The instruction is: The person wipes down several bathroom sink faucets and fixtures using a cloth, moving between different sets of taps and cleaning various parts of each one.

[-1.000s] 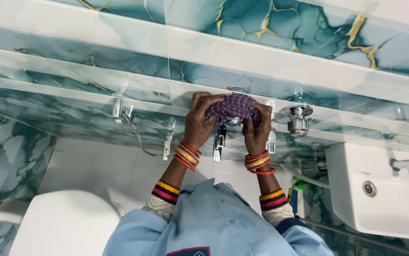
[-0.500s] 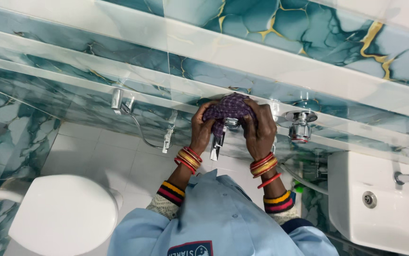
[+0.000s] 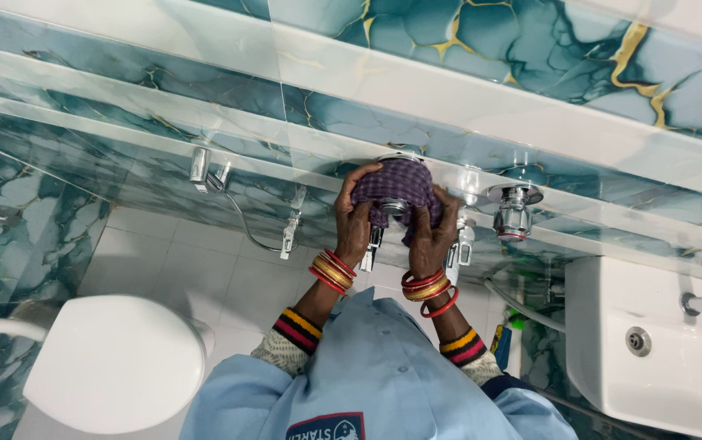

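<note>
Left hand [image 3: 354, 213]: closed on the left side of a purple cloth [image 3: 392, 186], fingers curled over its top edge.
Right hand [image 3: 432, 236]: closed on the right side of the same cloth, thumb pressing inward. Both hands sit close together, the cloth bunched between them.
Cloth: checked purple, wrapped around a chrome tap [image 3: 393, 207] fixed to the wall [image 3: 530, 49], midway along the pale band of tile; only a small part of the tap's metal shows through the folds.
Wrists: red and gold bangles [image 3: 331, 270] on each; striped cuffs and a light blue jacket below.
Adjacent fittings: a second chrome valve [image 3: 512, 210] just right of the hands; a hose sprayer [image 3: 289, 232] hanging on the wall to the left.
Fixtures: white toilet [image 3: 115, 363] at lower left, white basin [image 3: 652, 350] at lower right.
Handling note: for a good wipe, keeping the cloth snug all round the tap and turning both hands in opposite directions would likely reach the back face; a loose fold would probably skip the base plate by the wall.
</note>
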